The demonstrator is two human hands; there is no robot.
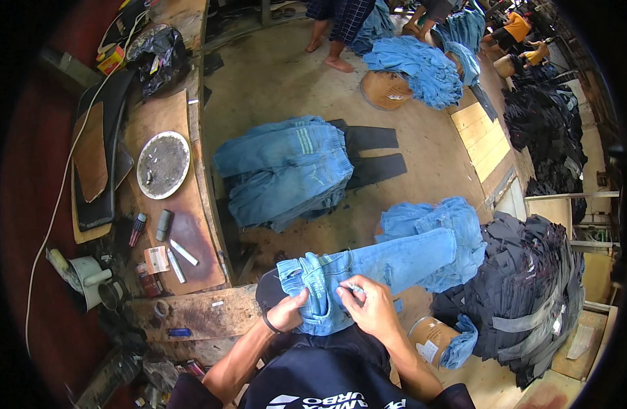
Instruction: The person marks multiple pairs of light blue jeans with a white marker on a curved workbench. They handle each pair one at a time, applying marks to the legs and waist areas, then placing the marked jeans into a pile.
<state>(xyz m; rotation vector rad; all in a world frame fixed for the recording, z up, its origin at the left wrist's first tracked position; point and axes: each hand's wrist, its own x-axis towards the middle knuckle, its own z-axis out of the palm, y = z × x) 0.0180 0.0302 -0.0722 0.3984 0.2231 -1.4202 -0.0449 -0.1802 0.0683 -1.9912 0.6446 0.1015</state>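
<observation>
A pair of light-blue jeans (395, 262) with an elastic waistband lies in front of me, one leg stretched away to the right. My left hand (288, 312) grips the waistband, thumb on top. Over the upper part of the jeans my right hand (368, 305) pinches a small pale object (355, 288), too small to identify, its tip close to the denim. Beneath the waistband shows a rounded black board (268, 290). More blue jeans (432, 217) are heaped just beyond the stretched leg.
To the left, a wooden bench (191, 315) bears a round ash-filled dish (163, 165) and several markers (184, 252). Stacked jeans (293, 163) lie ahead; dark garments (524, 286) are piled right. A brown drum (432, 337) stands near my right arm. Other people (337, 41) stand farther off.
</observation>
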